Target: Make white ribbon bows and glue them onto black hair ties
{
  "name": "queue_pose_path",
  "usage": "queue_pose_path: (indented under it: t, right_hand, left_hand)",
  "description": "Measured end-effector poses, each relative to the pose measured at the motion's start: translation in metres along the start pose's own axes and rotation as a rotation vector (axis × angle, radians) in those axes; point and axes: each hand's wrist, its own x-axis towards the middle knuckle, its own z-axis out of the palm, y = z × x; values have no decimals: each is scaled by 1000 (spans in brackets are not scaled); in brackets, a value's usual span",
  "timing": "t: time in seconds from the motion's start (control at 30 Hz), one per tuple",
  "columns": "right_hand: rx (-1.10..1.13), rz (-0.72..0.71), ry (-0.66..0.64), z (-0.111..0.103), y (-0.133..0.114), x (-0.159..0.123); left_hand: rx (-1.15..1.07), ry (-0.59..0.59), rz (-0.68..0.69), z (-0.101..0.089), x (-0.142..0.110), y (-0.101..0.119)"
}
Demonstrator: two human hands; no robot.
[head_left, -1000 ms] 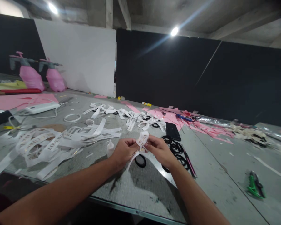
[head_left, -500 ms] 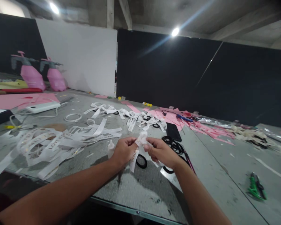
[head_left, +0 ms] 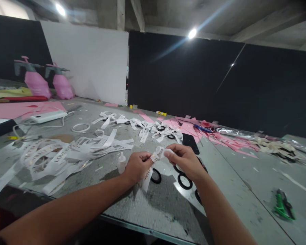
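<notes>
A white printed ribbon (head_left: 156, 155) is held between my two hands over the middle of the table, partly looped, with one tail hanging down. My left hand (head_left: 138, 165) pinches its left side, fingers closed. My right hand (head_left: 185, 160) grips the other side between thumb and fingers. Just below the ribbon a black ring (head_left: 156, 176) lies flat on the table. More black rings (head_left: 185, 181) lie under and beside my right hand, partly covered by it. A small white nozzle bottle (head_left: 121, 162) stands close to my left hand.
Loose printed ribbons (head_left: 58, 156) heap at the left; ribbon bows (head_left: 142, 126) with rings run across the back. A black phone (head_left: 190, 143) lies beyond my right hand. Green-handled cutters (head_left: 283, 206) rest at the right. Pink spray bottles (head_left: 62, 85) stand back left.
My right hand has shifted slightly right and up, pulling the ribbon out to the side. Its bunched top is now lower and more stretched between the hands. More of the black rings on the right shows.
</notes>
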Motion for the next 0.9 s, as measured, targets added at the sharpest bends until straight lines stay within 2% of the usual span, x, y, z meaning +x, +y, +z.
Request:
queue_pose_path:
  t: [0.17, 0.23, 0.33, 0.53, 0.73, 0.9]
  right_hand:
    - [-409, -342, 98, 4, -1, 1]
    - [-469, -441, 81, 5, 0, 0]
    - [-491, -492, -14, 8, -1, -2]
    - [-436, -360, -160, 13, -2, -3]
    - [-311, -229, -82, 19, 5, 1]
    - [-130, -64, -66, 19, 9, 2]
  left_hand:
    - [195, -19, 99, 0, -4, -1]
    - [241, -17, 117, 0, -6, 0]
    - [273, -2, 131, 0, -6, 1]
    - [279, 32, 129, -1, -3, -2]
    - [239, 84, 125, 2, -6, 0]
    - [198, 101, 193, 3, -9, 2]
